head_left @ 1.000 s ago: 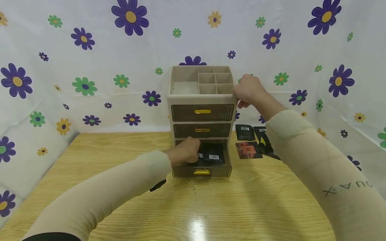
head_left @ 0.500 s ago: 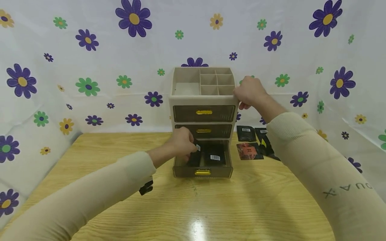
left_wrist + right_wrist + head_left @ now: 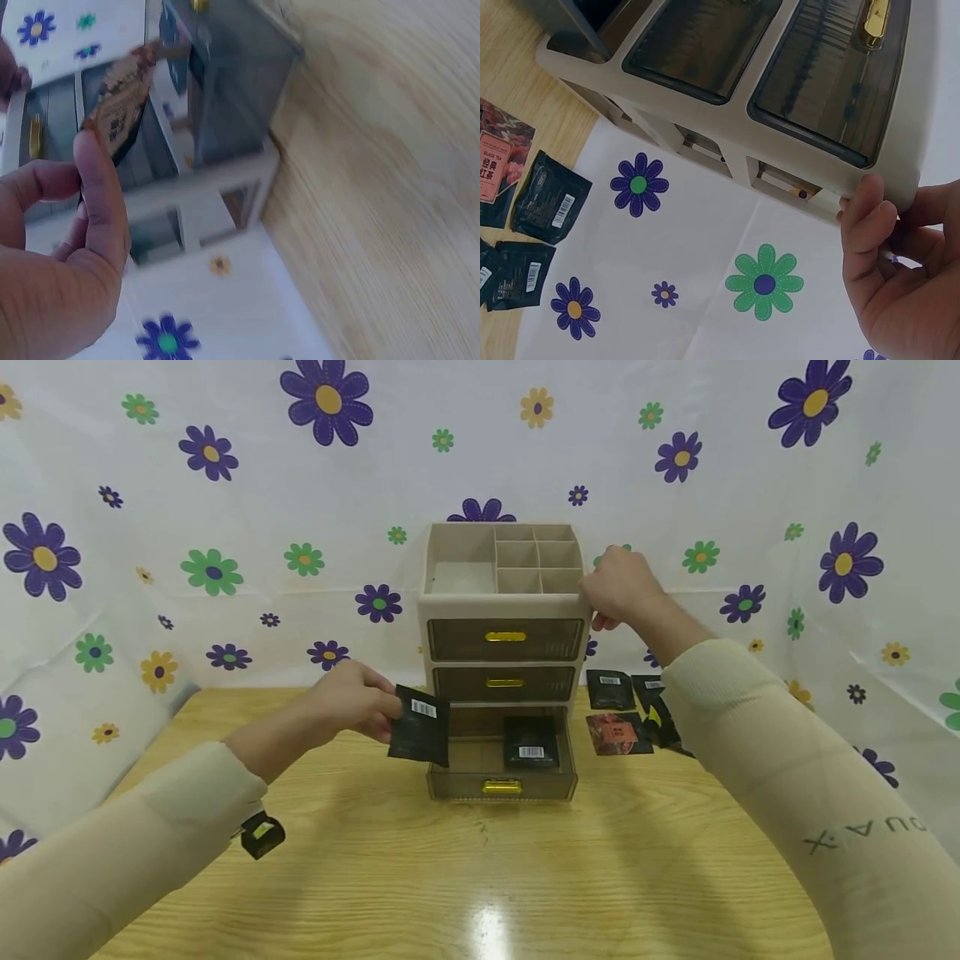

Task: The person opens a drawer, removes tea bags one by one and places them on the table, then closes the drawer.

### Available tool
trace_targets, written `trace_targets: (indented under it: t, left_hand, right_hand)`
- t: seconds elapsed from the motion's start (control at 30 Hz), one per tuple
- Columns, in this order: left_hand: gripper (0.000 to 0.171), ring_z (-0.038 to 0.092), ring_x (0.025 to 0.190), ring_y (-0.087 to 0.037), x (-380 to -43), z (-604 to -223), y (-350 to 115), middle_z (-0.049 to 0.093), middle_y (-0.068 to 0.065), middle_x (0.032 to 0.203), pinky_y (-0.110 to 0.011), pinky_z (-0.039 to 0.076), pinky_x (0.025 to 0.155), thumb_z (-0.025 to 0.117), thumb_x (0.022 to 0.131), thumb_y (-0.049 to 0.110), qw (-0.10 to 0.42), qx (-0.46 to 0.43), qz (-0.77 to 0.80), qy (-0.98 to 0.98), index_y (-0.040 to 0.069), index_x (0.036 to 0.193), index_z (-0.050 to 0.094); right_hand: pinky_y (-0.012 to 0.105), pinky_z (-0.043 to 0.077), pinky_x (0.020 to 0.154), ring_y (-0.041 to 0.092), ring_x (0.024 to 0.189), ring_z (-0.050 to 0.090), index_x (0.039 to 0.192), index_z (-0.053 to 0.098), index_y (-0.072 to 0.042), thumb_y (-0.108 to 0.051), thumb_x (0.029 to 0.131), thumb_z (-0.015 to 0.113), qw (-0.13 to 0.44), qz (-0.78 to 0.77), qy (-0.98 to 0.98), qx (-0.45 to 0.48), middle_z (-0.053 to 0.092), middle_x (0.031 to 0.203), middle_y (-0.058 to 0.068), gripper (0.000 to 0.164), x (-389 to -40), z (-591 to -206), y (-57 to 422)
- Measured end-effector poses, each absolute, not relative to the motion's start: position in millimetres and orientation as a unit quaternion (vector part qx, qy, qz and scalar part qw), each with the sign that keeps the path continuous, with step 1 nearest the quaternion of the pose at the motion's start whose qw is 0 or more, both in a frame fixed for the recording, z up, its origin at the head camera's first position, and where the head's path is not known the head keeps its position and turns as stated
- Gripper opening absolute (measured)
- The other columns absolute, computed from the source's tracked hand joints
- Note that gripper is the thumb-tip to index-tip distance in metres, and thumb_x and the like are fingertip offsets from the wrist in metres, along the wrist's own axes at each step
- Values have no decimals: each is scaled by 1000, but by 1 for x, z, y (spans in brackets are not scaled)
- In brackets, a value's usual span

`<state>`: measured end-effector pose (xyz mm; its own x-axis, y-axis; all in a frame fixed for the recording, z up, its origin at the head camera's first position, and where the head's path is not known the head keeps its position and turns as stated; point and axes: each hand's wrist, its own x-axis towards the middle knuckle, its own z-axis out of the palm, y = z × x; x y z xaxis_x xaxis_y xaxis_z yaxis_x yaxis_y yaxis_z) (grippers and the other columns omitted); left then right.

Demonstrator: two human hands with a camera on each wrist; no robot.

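Note:
My left hand pinches a black tea sachet with a white barcode label, held just left of the open bottom drawer. In the left wrist view the sachet's printed reddish face shows beyond the thumb. Inside the bottom drawer another black sachet lies on the right side. My right hand grips the upper right edge of the beige drawer unit. Its fingers curl at the unit's side in the right wrist view.
Several sachets lie on the wooden table right of the unit, one a red-printed tea sachet. The upper two drawers are closed. A floral cloth hangs behind. The unit's divided top tray holds nothing.
My left hand has lifted a black sachet out of the bottom drawer and moved left with it, leaving the drawer's left side bare. My right hand has stayed on the unit's edge.

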<state>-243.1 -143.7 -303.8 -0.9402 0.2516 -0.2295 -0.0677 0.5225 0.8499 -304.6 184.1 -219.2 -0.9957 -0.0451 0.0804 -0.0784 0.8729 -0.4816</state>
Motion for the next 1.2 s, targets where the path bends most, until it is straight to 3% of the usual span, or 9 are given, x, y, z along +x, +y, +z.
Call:
trace_targets:
  t: [0.3,0.5,0.63,0.87,1.03,1.2]
  left_hand:
    - [34,61,70,-21,-275,-320,-183,58,-19,93,-33,57,71,58,79,6,177,18,492,852,-11,109,54]
    - [40,60,71,-19,-306,-341,-198,53,-18,100,-31,56,71,58,81,7,191,-14,470,861,-11,116,52]
    - [44,61,65,-17,-320,-352,-206,60,-14,87,-30,57,67,59,80,6,199,-34,453,868,-12,118,50]
    - [34,62,64,-17,-341,-365,-212,59,-12,82,-29,57,65,60,78,5,174,-42,417,891,-10,109,57]
    - [27,62,59,-17,-348,-366,-204,61,-9,66,-31,57,64,61,78,7,126,-64,382,913,-9,99,60]
    - [15,58,53,-15,-347,-364,-197,58,-7,62,-30,57,64,57,78,9,95,-100,366,920,-5,86,59]
  right_hand:
    - [26,54,48,21,55,62,102,54,8,-13,87,40,38,241,-969,34,60,86,21,30,-302,-217,186]
    - [25,54,48,19,53,61,114,47,10,-14,88,40,41,251,-966,36,52,99,21,35,-305,-220,184]
    - [24,53,47,19,54,61,113,48,9,-15,89,40,40,256,-965,33,50,100,20,34,-308,-224,180]
    - [24,53,46,19,52,61,102,56,8,-15,89,39,41,248,-967,41,58,86,19,32,-307,-223,179]
    - [25,53,47,19,53,61,107,53,9,-15,89,39,37,242,-969,37,50,99,18,33,-306,-222,185]
    - [24,53,46,19,52,60,100,58,8,-15,89,37,43,240,-969,39,57,89,19,33,-306,-224,186]
